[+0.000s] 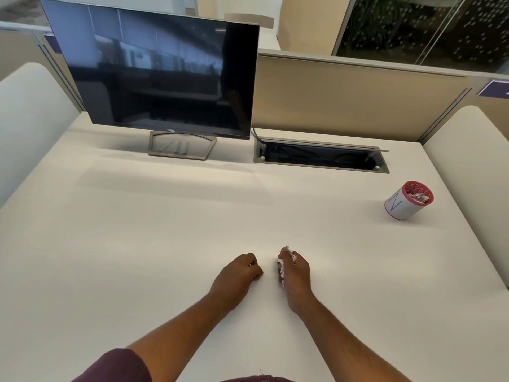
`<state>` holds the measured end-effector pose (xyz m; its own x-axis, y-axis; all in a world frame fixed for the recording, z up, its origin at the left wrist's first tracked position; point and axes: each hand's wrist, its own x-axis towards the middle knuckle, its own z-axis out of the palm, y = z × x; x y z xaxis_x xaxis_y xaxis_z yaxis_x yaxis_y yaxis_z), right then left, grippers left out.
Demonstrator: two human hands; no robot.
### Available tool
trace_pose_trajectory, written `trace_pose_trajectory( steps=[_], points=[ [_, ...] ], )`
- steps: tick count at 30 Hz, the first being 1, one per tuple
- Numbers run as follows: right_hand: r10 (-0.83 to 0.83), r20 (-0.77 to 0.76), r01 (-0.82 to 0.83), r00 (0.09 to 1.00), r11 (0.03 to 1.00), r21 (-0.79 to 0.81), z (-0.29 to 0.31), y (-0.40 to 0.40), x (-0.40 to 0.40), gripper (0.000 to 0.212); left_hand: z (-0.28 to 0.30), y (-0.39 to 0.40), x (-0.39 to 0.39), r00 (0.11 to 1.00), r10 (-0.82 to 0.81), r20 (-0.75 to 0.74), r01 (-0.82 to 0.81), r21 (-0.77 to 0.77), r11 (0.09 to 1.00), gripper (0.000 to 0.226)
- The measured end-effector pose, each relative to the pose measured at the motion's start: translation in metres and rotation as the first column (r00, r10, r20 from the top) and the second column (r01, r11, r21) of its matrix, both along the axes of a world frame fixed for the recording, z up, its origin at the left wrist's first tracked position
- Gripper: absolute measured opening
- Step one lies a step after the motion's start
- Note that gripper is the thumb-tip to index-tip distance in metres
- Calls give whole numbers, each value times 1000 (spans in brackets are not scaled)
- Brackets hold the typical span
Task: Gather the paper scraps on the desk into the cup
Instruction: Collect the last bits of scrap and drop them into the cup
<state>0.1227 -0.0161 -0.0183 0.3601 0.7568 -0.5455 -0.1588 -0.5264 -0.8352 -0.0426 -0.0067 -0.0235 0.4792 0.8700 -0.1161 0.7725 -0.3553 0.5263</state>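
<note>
While the scraps sit bunched in one hand, layout from largest to smallest:

Worktop (165, 230): white, wide, bare across the middle as far as shows; no loose scraps visible on it apart from those in the hand.
Monitor (159, 75): dark screen, on its stand at the far left of the worktop, well apart from both hands.
Cable hatch (321, 157): open slot at the back edge, right of the monitor, cables inside.
Sleeve (115, 366): maroon, low in the head view, on the left arm.
Cup (409, 200): white with red rims, far right of the worktop, seeming to lean with its mouth towards the right; red and white paper already inside; well apart from both hands.
Left hand (238, 274): knuckles up on the worktop near the middle front, fingers curled under; nothing seen in it, though a small scrap beneath the fingers cannot be ruled out.
Right hand (294, 271): just beside the left, fingers and thumb curled round a bundle.
Paper scraps (280, 264): white bits poking out past the fingertips and along the thumb side of the right hand, off or barely touching the worktop.

Step in hand: probably the last of the collecting, scraps bunched and gripped, not yet carried over.
Next move: likely a reach of the right hand away and to the right, up over the cup's mouth, grip kept tight so nothing drops on the way, then fingers loosened above the opening; mouth already part full, so care needed.
</note>
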Motion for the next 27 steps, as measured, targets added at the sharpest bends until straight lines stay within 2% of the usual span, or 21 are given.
trace_pose_trajectory(
  steps=[2,5,7,8,9,11,12,14,15,17,20,24,27],
  points=[
    [-6,-11,5,1000,999,-32,1,2,0,33,-1,-1,-2,998,-17,-58,22,81,996,18],
    [-41,-44,38,998,996,-75,4,4,-1,31,-6,-3,-2,999,-32,-33,38,212,977,20],
    [-100,-94,89,991,990,-108,7,7,-2,28,-4,-5,0,992,82,92,-97,181,979,20],
    [-134,-126,119,983,985,-124,8,8,-3,26,-1,-7,1,951,227,210,-246,70,967,20],
    [-164,-163,142,973,980,-137,10,9,-3,25,3,-8,1,857,406,319,-397,-97,913,19],
    [-205,-248,171,947,973,-154,15,10,-7,24,11,-9,0,569,701,430,-558,-425,713,17],
    [-221,-294,181,930,971,-157,17,9,-10,24,14,-9,-1,432,779,454,-542,-559,627,14],
    [-244,-379,200,893,968,-152,23,8,-18,24,21,-7,-3,196,854,482,-393,-760,519,7],
    [-248,-417,206,875,968,-143,28,7,-24,25,26,-7,-3,97,874,477,-299,-823,483,6],
    [-242,-470,216,849,970,-109,38,7,-37,25,37,-8,-1,-45,900,433,-135,-896,424,8],
    [-235,-465,260,853,966,-12,56,9,-62,27,53,-11,5,-161,914,373,28,-924,382,15],
    [-186,-289,250,939,947,204,72,8,-90,33,76,-10,10,-267,891,366,147,-899,413,30],
    [-160,-201,217,967,926,309,77,5,-100,30,93,-10,13,-329,878,349,197,-883,425,21]
  ],
)
